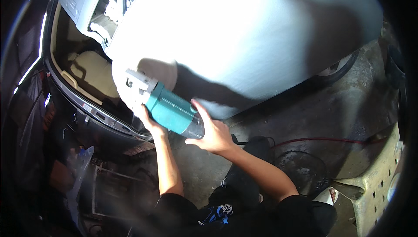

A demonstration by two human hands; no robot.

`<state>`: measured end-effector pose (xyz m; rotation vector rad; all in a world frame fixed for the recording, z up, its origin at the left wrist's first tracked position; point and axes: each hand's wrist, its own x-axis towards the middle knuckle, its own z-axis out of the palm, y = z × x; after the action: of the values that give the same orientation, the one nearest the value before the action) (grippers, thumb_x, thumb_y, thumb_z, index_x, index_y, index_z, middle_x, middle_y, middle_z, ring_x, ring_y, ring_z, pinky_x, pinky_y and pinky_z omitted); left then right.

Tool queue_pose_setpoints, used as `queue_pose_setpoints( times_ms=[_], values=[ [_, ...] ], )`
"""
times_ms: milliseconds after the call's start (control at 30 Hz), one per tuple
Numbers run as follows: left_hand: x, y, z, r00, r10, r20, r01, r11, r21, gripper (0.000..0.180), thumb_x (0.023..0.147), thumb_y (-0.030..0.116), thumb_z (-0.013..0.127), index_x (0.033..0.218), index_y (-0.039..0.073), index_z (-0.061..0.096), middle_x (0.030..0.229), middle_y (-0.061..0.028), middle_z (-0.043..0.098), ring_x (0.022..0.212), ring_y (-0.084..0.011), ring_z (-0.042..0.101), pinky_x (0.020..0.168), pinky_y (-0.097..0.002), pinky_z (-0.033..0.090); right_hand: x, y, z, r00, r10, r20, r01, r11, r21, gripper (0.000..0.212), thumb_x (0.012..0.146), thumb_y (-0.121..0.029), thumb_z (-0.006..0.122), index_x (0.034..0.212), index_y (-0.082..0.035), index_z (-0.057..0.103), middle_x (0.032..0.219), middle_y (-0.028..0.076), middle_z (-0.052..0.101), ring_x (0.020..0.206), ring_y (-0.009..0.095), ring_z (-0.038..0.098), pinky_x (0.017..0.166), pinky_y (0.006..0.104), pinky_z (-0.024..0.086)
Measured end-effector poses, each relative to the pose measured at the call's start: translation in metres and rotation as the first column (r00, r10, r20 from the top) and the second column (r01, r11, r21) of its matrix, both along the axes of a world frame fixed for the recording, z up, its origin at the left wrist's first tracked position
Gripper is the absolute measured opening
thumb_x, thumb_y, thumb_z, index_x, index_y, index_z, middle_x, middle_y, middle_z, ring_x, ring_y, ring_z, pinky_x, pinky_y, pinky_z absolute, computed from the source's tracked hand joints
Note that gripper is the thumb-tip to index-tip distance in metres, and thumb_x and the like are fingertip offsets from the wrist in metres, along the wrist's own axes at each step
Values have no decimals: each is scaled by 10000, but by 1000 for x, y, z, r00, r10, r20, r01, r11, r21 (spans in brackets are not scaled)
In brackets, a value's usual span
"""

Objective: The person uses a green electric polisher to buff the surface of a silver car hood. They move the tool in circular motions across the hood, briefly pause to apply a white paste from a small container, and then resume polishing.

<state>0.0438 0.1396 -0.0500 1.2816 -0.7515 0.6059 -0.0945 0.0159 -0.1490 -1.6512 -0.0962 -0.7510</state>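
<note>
A teal power sander with a grey head and a clear rear end presses against the lower edge of a white car body panel. My left hand grips it from below, near the grey head. My right hand holds the clear rear end, fingers curled over it. Both forearms rise from the lower edge of the head view. The sanding face is hidden against the panel.
An open car door frame with beige interior lies at left. A wheel shows at right under the panel. A red cord runs over the concrete floor. A pale perforated plastic stool stands at lower right.
</note>
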Motion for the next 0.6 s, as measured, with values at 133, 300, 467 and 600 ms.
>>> queue_pose_setpoints(
  times_ms=[133, 300, 467, 600],
  values=[
    [2, 21, -9, 979, -199, -38, 197, 979, -55, 628, 994, 497, 470, 1448, 66, 421, 1354, -141, 551, 1185, -274, 584, 996, -433, 498, -4, -3, 8, 987, 84, -141, -97, 991, -93, 1175, 681, -290, 890, 1591, -259, 148, 1108, 220, 700, 978, 455, 676, 862, 518, 545],
    [-19, -25, 16, 988, -151, -37, 146, 983, -114, 603, 999, 499, 453, 1429, 77, 437, 1329, -135, 569, 1166, -263, 601, 985, -413, 515, -27, -37, 36, 981, 38, -189, -67, 987, -146, 1171, 677, -288, 895, 1591, -261, 163, 1048, 227, 710, 892, 461, 688, 824, 522, 551],
    [-12, -97, 41, 861, 120, 494, -265, 935, 235, 428, 1054, 246, 484, 1457, 104, 471, 1418, -163, 497, 1251, -288, 548, 1077, -447, 442, -53, -76, 40, 978, -210, 9, 209, 977, 34, 1163, 681, -255, 897, 1588, -261, 170, 1071, 225, 669, 974, 420, 678, 875, 489, 538],
    [-88, -180, 65, 604, 213, 768, -652, 687, 322, 386, 994, 287, 552, 1327, 115, 643, 1283, -191, 647, 1246, -331, 575, 1099, -431, 404, -60, -111, 23, 874, -428, 232, 366, 892, 266, 1146, 639, -196, 924, 1559, -178, 242, 1405, 241, 537, 1236, 387, 589, 1034, 474, 482]
  ],
)
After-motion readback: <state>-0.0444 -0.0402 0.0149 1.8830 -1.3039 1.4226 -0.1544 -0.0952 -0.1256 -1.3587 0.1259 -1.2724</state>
